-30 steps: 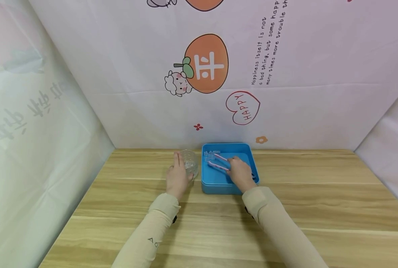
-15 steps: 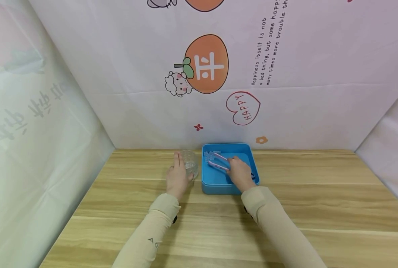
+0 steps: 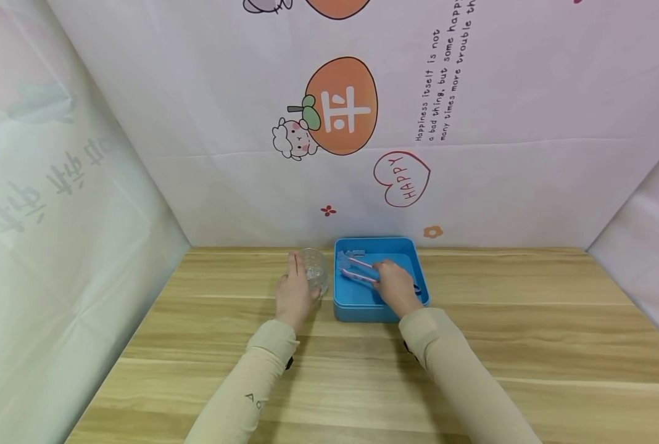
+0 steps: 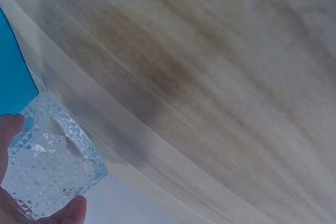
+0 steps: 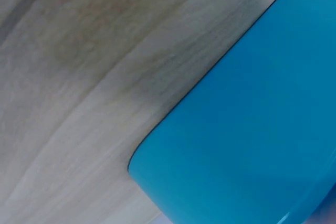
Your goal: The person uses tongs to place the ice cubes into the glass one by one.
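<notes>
My left hand [image 3: 295,291] holds a clear faceted glass [image 3: 314,271] standing on the table, left of the blue box. In the left wrist view, thumb and fingers curl round the patterned glass [image 4: 55,156]. Several clear pieces show through its mouth in the head view. My right hand [image 3: 396,287] reaches into the blue box [image 3: 368,313] and grips pink tongs [image 3: 360,277]. Their tips lie at a small heap of clear, cube-like pieces [image 3: 342,259] in the box's far left corner. A dark end of the tongs shows behind the hand.
The box's wall [image 5: 226,145] fills much of the right wrist view. A wood-grain table [image 3: 340,382] extends in front and to both sides. Right behind the glass and box rises a printed white backdrop [image 3: 240,197].
The tongs have shifted slightly left and their arms have drawn closer together at the clear pieces. My left hand and the glass stay in place.
</notes>
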Demonstrator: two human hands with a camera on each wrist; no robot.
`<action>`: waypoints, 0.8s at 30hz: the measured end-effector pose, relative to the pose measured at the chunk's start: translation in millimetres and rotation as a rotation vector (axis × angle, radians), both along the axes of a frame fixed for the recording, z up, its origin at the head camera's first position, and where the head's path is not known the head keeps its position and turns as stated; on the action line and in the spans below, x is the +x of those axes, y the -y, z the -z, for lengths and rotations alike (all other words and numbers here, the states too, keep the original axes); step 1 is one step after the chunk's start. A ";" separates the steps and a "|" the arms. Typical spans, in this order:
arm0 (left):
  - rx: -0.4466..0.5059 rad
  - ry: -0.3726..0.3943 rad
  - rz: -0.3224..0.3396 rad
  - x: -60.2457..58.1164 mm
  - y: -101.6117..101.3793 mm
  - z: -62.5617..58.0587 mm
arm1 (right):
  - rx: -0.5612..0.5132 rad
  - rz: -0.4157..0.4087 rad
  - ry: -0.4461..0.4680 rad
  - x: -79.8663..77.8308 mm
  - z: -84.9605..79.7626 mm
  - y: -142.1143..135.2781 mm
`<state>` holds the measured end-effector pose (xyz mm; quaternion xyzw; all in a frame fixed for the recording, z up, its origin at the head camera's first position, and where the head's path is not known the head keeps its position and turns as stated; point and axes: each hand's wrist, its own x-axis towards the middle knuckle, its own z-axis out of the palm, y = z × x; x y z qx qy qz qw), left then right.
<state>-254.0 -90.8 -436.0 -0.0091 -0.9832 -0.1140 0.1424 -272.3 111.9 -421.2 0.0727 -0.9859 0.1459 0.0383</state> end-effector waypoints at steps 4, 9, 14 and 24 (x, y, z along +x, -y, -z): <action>0.005 0.012 -0.003 -0.4 0.8 -0.2 | 0.000 -0.003 0.012 -1.2 0.3 1.6; -0.005 0.008 -0.004 0.7 0.7 -1.2 | 0.003 0.002 0.038 -2.6 1.2 4.6; -0.002 0.008 -0.004 1.0 0.2 -1.3 | -0.001 0.007 0.049 -2.5 1.6 5.5; 0.009 0.017 -0.006 -0.4 1.2 0.0 | -0.018 -0.004 0.038 -4.4 5.4 7.7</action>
